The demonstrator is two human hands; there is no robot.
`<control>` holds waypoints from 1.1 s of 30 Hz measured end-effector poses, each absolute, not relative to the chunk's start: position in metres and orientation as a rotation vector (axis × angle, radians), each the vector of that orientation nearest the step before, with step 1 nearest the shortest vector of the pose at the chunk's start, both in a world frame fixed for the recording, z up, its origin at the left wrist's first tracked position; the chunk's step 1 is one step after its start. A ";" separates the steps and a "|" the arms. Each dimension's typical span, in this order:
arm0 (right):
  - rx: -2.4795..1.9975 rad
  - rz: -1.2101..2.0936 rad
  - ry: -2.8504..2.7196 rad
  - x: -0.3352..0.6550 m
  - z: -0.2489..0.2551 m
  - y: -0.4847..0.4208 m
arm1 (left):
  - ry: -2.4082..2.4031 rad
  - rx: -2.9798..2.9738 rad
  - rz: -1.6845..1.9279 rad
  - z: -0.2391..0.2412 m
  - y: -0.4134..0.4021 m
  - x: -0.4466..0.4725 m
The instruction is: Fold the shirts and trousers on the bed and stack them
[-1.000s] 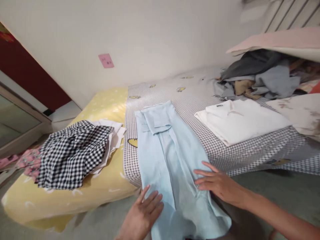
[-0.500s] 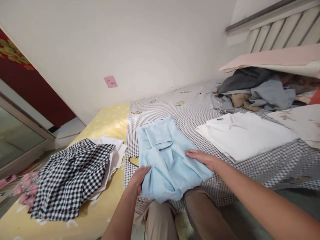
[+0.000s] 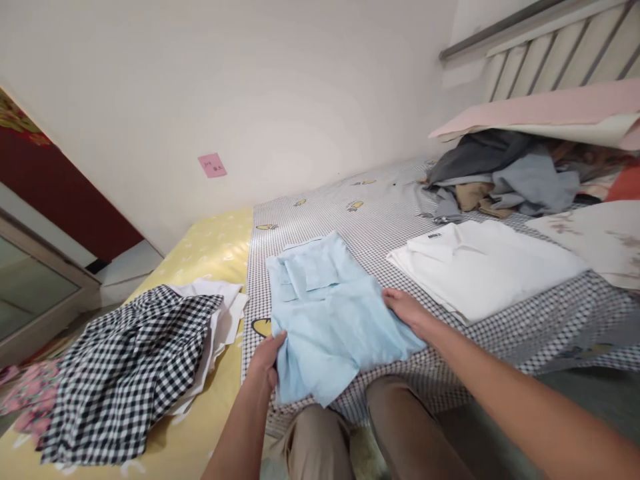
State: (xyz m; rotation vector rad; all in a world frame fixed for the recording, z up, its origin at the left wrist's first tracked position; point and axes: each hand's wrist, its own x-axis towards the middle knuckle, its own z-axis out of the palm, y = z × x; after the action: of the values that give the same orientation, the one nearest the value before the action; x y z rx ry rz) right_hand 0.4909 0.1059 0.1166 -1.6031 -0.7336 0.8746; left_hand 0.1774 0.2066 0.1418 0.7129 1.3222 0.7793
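Note:
A light blue shirt (image 3: pixel 330 313) lies folded on the checked bed sheet (image 3: pixel 380 220) in front of me. My left hand (image 3: pixel 265 360) grips its lower left edge, fingers curled under the cloth. My right hand (image 3: pixel 407 310) holds the right edge of the fold, with the fingertips tucked into the fabric. My knees in tan trousers (image 3: pixel 350 427) show just below the shirt.
A folded white polo shirt (image 3: pixel 480 267) lies to the right. A black-and-white gingham garment (image 3: pixel 130 367) and white cloth rest on a yellow sheet (image 3: pixel 210 247) at left. A heap of grey and tan clothes (image 3: pixel 505 173) sits at back right under a pink board.
The long blue shirt was folded up on itself, its hanging lower half brought onto the bed. My hands moved from lying flat on it to holding its left and right edges.

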 end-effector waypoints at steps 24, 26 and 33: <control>-1.801 -0.250 -1.953 0.474 0.097 0.117 | 1.418 0.766 0.916 0.115 0.216 0.176; -1.820 -0.128 -2.117 0.468 0.091 0.121 | 1.399 0.772 0.924 0.114 0.215 0.175; -1.885 -0.103 -2.005 0.460 0.076 0.135 | 1.444 0.877 1.102 0.107 0.203 0.177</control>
State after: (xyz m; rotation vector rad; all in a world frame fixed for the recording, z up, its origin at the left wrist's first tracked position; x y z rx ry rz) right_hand 0.4595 0.1350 0.0756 -1.8848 -2.0049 -0.1026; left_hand 0.1765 0.2035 0.1073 0.8768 1.4440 1.1024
